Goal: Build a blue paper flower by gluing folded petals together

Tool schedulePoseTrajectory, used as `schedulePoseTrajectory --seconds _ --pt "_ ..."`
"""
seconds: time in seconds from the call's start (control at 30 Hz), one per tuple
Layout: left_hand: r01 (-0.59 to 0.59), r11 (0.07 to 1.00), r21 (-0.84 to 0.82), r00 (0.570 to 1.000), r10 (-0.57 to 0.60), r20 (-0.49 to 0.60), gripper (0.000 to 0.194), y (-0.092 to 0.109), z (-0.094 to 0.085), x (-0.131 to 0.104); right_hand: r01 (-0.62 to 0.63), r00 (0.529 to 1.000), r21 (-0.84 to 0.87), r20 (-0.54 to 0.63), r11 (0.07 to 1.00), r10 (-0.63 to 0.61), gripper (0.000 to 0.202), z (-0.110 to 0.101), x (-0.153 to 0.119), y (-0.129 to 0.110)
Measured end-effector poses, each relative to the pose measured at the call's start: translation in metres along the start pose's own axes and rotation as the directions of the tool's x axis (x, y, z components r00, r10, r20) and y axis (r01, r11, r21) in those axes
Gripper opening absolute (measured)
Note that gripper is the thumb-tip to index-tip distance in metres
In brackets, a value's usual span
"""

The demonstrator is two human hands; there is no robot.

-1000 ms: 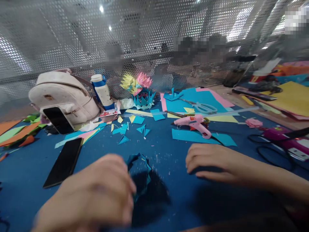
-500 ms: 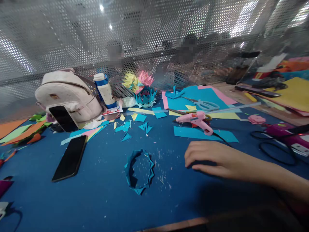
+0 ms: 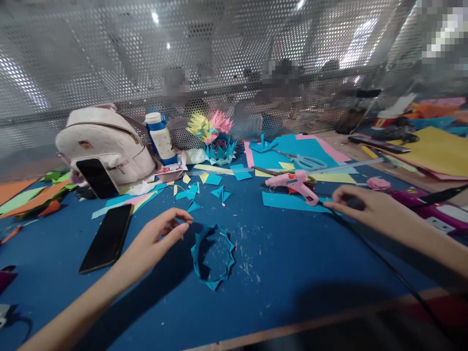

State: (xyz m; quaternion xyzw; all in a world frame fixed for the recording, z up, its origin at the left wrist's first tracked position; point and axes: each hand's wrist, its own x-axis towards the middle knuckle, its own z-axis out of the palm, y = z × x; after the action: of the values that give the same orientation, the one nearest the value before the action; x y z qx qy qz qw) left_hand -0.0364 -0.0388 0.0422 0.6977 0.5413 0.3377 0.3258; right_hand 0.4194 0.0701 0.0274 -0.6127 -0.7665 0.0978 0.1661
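Note:
My left hand [image 3: 166, 231] hovers just left of a blue folded-paper ring [image 3: 195, 258], its fingers curved and apart with nothing between them. On the right, my right hand [image 3: 353, 202] pinches the black cord [image 3: 360, 234] close behind a pink glue gun [image 3: 294, 183]. The glue gun lies on its side by a blue paper strip [image 3: 288, 201]. Blue paper scraps [image 3: 221, 194] lie beyond the ring.
A black phone [image 3: 107, 239] lies at left, near a white backpack [image 3: 106, 141] and bottle [image 3: 161, 139]. Paper flowers [image 3: 221, 146] stand at the back. Scissors [image 3: 309, 162] rest on paper sheets; a purple power strip [image 3: 424, 209] is at right.
My left hand has come into view beside the ring. My right hand has moved right and up and taken hold of the cord, which now stretches toward the front edge.

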Motion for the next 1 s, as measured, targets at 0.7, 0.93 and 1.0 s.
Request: schedulePoseTrajectory --seconds 0.7,0.93,1.0 --pt "0.11 0.994 -0.007 0.878 -0.094 0.469 0.018 -0.003 0.023 0.06 0.041 0.998 0.217 0.036 0.975 -0.05 0.045 0.027 0.06 -0.036" --pt "0.078 0.996 -0.036 0.948 -0.063 0.311 0.012 -0.013 0.023 0.062 -0.032 0.982 0.63 0.163 0.776 -0.091 0.048 0.015 0.03 -0.069" --pt "0.06 0.997 -0.05 0.963 -0.044 0.265 0.013 -0.011 0.022 0.063 -0.074 0.973 0.684 0.209 0.726 -0.097 0.048 0.017 0.026 -0.075"
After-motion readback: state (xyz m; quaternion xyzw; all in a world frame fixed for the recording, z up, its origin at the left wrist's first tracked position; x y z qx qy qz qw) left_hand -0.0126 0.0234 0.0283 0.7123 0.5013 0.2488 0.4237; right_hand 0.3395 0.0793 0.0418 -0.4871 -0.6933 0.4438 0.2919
